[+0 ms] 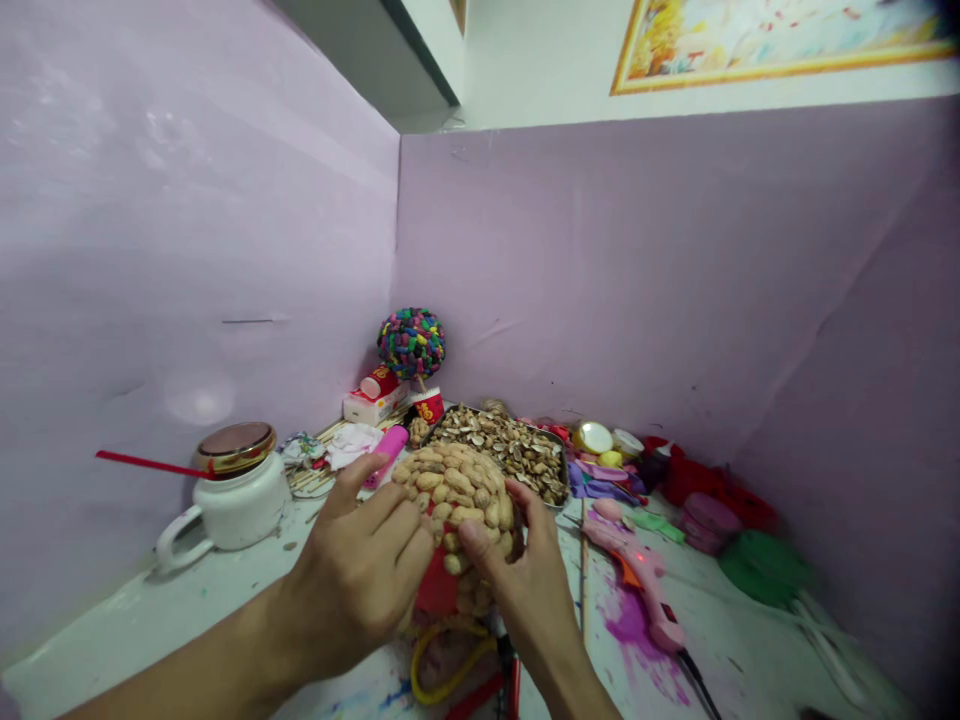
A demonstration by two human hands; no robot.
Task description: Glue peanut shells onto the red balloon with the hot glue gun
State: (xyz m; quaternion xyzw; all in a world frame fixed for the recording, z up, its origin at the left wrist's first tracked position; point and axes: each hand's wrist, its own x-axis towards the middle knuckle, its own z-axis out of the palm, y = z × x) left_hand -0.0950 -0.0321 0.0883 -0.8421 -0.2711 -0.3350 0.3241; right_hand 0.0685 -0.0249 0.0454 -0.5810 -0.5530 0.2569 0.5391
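Note:
A red ball [437,590] partly covered with whole peanuts is at the centre, just above the table. My right hand [529,580] grips its right side, thumb on the peanuts and fingers curled round the edge. At its left side is my left hand [367,560], fingers bent against the ball and partly hidden; whether a small piece is pinched there cannot be made out. Behind the ball a metal tray [568,470] holds many nut shells. A pink glue gun [637,575] with a small red light lies to the right.
On the left stands a white mug [244,505] with a lidded jar on top and a red stick. A multicoloured ball [411,343] on a stem is at the back. Red-handled pliers [514,680] and a yellow loop [420,670] lie in front; a green lid [765,567] is right.

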